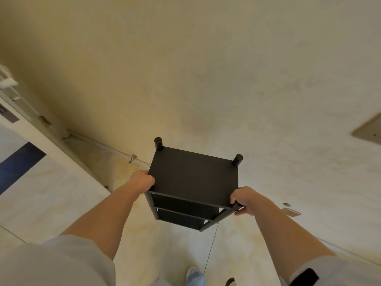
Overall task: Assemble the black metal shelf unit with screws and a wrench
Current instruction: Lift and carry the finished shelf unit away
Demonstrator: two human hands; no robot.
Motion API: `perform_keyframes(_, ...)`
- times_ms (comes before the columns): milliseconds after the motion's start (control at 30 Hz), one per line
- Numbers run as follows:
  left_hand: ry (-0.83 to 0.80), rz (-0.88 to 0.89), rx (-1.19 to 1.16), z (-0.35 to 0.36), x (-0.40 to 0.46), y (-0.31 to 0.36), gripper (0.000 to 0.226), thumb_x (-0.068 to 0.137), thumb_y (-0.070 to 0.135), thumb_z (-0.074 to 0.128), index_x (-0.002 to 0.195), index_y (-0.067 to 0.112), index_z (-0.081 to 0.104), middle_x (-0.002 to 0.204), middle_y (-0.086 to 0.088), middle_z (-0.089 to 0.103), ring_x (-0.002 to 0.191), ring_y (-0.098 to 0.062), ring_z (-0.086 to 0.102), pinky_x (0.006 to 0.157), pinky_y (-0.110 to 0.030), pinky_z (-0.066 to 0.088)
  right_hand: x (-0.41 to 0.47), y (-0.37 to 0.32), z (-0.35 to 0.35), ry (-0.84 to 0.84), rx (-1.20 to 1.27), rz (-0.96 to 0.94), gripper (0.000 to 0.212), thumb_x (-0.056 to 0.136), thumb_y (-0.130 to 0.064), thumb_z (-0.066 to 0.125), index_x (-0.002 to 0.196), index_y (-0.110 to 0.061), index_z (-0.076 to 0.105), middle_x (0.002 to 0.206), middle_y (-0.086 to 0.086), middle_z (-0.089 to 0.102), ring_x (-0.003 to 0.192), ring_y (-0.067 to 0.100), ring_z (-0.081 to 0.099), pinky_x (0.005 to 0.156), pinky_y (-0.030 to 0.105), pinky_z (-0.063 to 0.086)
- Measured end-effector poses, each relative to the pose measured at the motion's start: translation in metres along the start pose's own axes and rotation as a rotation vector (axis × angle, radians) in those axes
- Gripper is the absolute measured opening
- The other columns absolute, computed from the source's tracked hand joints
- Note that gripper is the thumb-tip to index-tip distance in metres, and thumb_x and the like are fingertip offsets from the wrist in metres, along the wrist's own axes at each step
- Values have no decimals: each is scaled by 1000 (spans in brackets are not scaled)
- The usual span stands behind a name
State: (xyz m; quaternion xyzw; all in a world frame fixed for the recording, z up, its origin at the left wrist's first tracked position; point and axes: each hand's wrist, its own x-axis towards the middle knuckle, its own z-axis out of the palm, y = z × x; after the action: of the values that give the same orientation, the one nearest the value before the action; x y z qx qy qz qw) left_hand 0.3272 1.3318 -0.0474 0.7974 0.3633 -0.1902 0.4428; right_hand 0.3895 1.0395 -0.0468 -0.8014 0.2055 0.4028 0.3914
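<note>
The black metal shelf unit [193, 178] stands upright in front of me near a pale wall, seen from above. Its top panel is flat and dark, and two round post ends stick up at its far corners. Lower shelves show beneath the near edge. My left hand [142, 180] grips the near left corner post. My right hand [245, 200] grips the near right corner post. No screws or wrench are in view.
A pale wall [206, 69] rises just behind the shelf. A white door frame [26, 124] with a door stop [133, 158] stands at the left. A small metal piece [291, 211] lies on the tiled floor at the right. My shoe [193, 275] shows below.
</note>
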Motion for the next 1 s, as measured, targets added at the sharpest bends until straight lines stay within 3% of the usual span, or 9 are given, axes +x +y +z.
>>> perform_keyframes(100, 8, -24, -3, -9, 19, -7, 19, 89, 0, 42, 99, 11, 54, 85, -5, 51, 75, -17, 47, 76, -35, 44, 11, -15, 15, -11, -34, 32, 23, 86, 9, 48, 107, 1, 49, 111, 16, 45, 93, 34, 52, 82, 46, 56)
perform_keyframes(333, -29, -40, -21, -51, 80, -33, 27, 88, 0, 42, 109, 7, 57, 87, -8, 52, 74, -18, 46, 61, -27, 38, 46, -55, 67, -67, 49, 26, 45, 86, 9, 46, 127, -11, 47, 119, 12, 48, 106, 33, 49, 91, 46, 49)
perform_keyframes(600, -67, -36, -30, -124, 149, -66, 34, 88, 1, 43, 117, 13, 56, 106, -7, 58, 95, -23, 52, 78, -34, 45, 70, -102, 152, -37, 88, 65, 54, 84, 7, 49, 134, -13, 45, 122, 12, 52, 106, 31, 51, 79, 36, 46)
perform_keyframes(867, -59, 1, -1, -154, 215, -81, 31, 90, 0, 43, 114, 14, 56, 91, -4, 57, 85, -22, 53, 67, -29, 41, 110, -135, 201, -1, 113, 112, 62, 82, 10, 47, 139, -14, 40, 118, 13, 52, 103, 33, 54, 84, 40, 51)
perform_keyframes(1000, -63, -9, 19, -155, 244, -86, 31, 90, 0, 44, 116, 12, 56, 98, -8, 58, 90, -24, 55, 73, -33, 44, 133, -149, 212, -5, 102, 134, 62, 83, 11, 46, 140, -12, 38, 116, 13, 51, 98, 31, 53, 79, 37, 49)
